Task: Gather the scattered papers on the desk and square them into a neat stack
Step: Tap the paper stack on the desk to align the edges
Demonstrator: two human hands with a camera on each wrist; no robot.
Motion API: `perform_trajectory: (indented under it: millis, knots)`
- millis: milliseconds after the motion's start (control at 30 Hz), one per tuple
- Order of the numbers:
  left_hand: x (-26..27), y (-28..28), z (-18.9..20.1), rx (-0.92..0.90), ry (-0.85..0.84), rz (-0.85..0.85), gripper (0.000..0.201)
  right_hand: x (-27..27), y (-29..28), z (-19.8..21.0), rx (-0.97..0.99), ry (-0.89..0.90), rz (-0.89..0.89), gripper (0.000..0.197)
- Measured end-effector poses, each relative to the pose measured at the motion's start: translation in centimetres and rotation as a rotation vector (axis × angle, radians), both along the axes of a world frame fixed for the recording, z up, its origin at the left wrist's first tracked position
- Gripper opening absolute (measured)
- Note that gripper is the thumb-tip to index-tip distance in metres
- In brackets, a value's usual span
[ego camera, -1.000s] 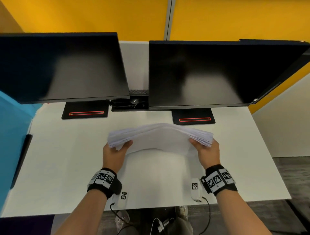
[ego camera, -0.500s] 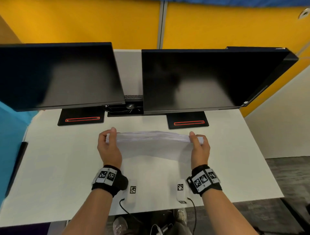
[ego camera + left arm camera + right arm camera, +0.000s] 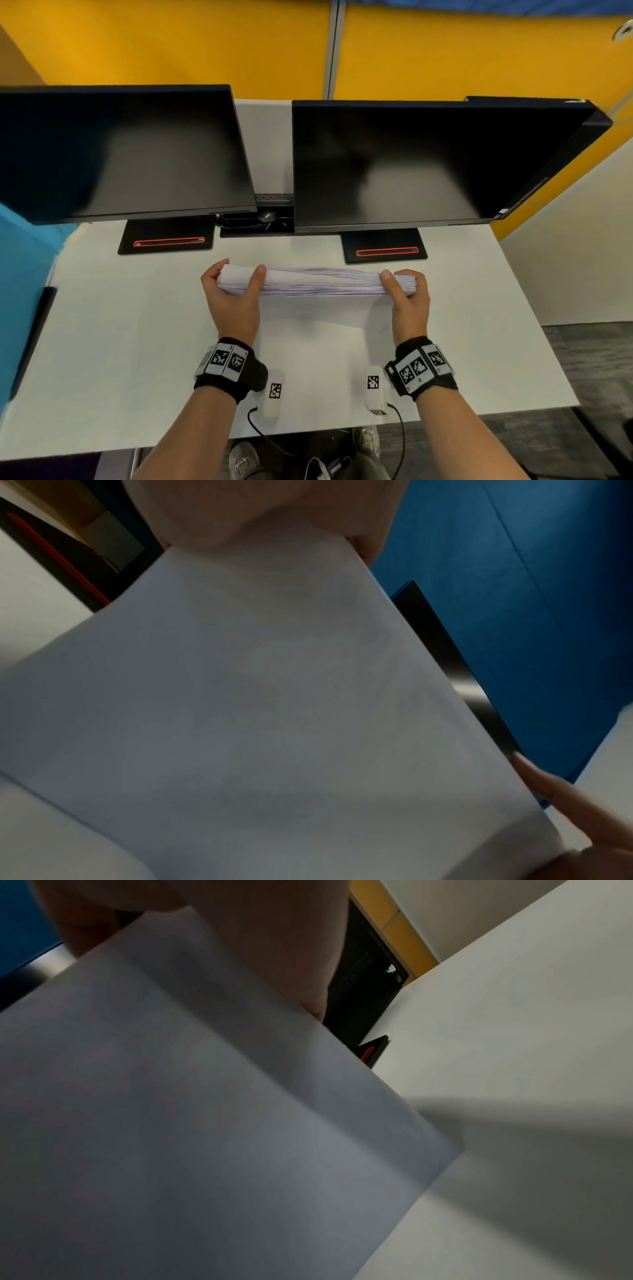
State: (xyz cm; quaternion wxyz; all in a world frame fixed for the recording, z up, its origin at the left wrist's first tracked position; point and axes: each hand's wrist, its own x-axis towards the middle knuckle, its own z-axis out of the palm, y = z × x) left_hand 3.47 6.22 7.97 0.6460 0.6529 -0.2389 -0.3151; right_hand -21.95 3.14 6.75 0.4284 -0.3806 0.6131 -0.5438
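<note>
A thick stack of white papers (image 3: pixel 322 281) stands on its long edge on the white desk (image 3: pixel 113 342), its upper edge facing the head camera. My left hand (image 3: pixel 233 291) grips the stack's left end, thumb in front and fingers behind. My right hand (image 3: pixel 407 294) grips the right end the same way. The sheet edges look uneven at both ends. In the left wrist view the front sheet (image 3: pixel 267 696) fills the frame below my thumb. In the right wrist view the front sheet (image 3: pixel 192 1123) meets the desk at its lower edge.
Two dark monitors (image 3: pixel 113 150) (image 3: pixel 424 161) stand close behind the stack on black bases (image 3: pixel 168 240) (image 3: pixel 385 250). A blue partition (image 3: pixel 20 260) bounds the left side. Two small white tagged devices (image 3: pixel 274 394) (image 3: pixel 375 390) with cables lie near the front edge.
The stack was lifted flat and sagging a second ago. Both hands have turned it upright onto its long edge and moved it down to the desk.
</note>
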Motion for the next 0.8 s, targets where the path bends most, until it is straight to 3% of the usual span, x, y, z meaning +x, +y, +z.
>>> perform_trajectory:
  millis: [100, 233, 300, 467, 633, 700, 800]
  knots:
    - [0.1, 0.0, 0.0, -0.068, 0.029, 0.014, 0.05, -0.4, 0.1, 0.0, -0.004, 0.013, 0.082, 0.062]
    - [-0.1, -0.6, -0.1, 0.029, -0.012, 0.028, 0.082, -0.5, 0.2, 0.1, -0.029, 0.04, 0.136, 0.062]
    - [-0.3, -0.9, -0.3, 0.079, -0.016, 0.069, 0.084, -0.5, 0.2, -0.1, -0.04, 0.031, 0.135, 0.059]
    - [-0.3, -1.1, -0.5, 0.055, 0.033, 0.098, 0.054, -0.6, 0.2, -0.1, -0.041, 0.025, 0.14, 0.062]
    - [0.0, -0.7, -0.8, -0.016, -0.102, 0.041, 0.028, -1.4, -0.1, -0.6, -0.008, 0.102, 0.216, 0.069]
    - [1.1, -0.3, -1.4, 0.0, -0.099, -0.03, 0.042, -2.0, -0.2, -0.9, -0.005, 0.104, 0.269, 0.076]
    - [3.8, 0.4, -3.0, 0.043, -0.041, -0.285, 0.088, -3.1, -0.6, -1.6, 0.037, 0.09, 0.339, 0.09]
